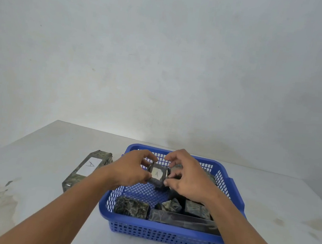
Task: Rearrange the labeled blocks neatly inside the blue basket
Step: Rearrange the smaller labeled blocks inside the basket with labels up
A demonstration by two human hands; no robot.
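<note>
A blue plastic basket (167, 233) stands on the white table. Above its middle, a small dark camouflage-wrapped block (157, 175) with a white "A" label is pinched between both hands. My left hand (132, 169) holds its left side and my right hand (187, 178) holds its right side. Several more camouflage blocks lie in the basket: a squarish one (131, 207) at the near left, a crumpled small one (169, 205), another (197, 209) under my right wrist, and a long dark one (182, 219) along the near wall. My right hand hides part of the far-right blocks.
A long camouflage block (87, 170) with a white "A" label lies on the table left of the basket. The table (33, 168) meets a plain wall at the back; its left edge runs diagonally. Brownish stains mark the table at near left and right.
</note>
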